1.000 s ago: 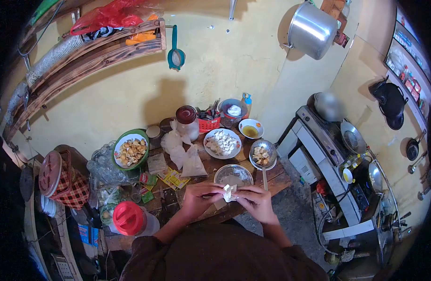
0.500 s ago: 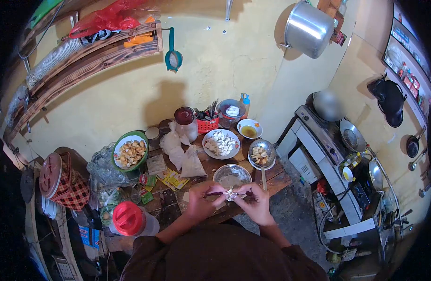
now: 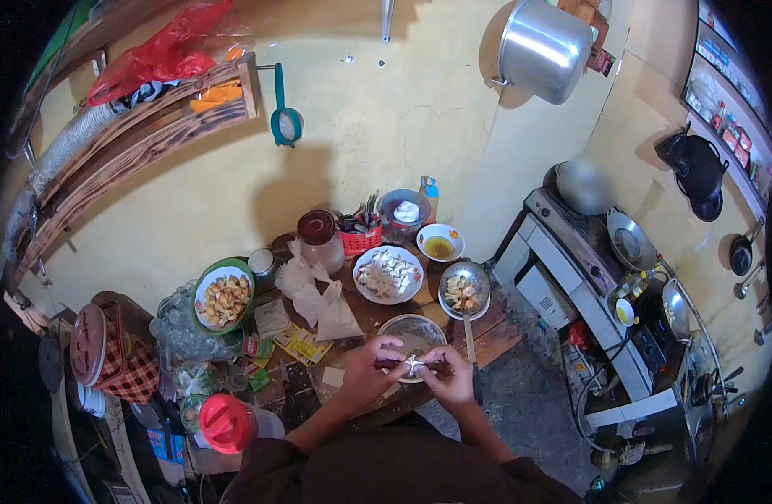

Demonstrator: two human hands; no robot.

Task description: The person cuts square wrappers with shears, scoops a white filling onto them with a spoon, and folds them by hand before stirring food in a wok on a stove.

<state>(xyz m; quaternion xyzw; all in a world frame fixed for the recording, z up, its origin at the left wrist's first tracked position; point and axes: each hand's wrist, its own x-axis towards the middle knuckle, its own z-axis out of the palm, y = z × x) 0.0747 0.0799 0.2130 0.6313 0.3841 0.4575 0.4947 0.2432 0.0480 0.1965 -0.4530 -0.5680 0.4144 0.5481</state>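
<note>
Between my fingertips is a small white folded piece of dough (image 3: 412, 365), pinched into points. My left hand (image 3: 369, 371) grips its left side, and my right hand (image 3: 450, 378) grips the right. Just beyond the hands, partly hidden by them, stands a bowl (image 3: 384, 326) with a pale greyish content I cannot make out. Behind it, a white plate (image 3: 360, 287) carries many similar white folded pieces. To the right, a long-handled skimmer (image 3: 470, 336) holding browned pieces rests over a bowl.
Browned pieces fill a plate in a green basin (image 3: 246, 317) at the left. A small bowl of yellow liquid (image 3: 439, 247), a red cutlery basket (image 3: 361, 242), plastic bags (image 3: 337, 319) and a red-lidded jug (image 3: 227, 423) share the wooden table. A stove (image 3: 562, 227) stands right.
The camera view has shifted slightly, so the surroundings appear moved. Both hands still pinch the white dough piece, now a little lower against the bowl, with the fingers slightly rearranged.
</note>
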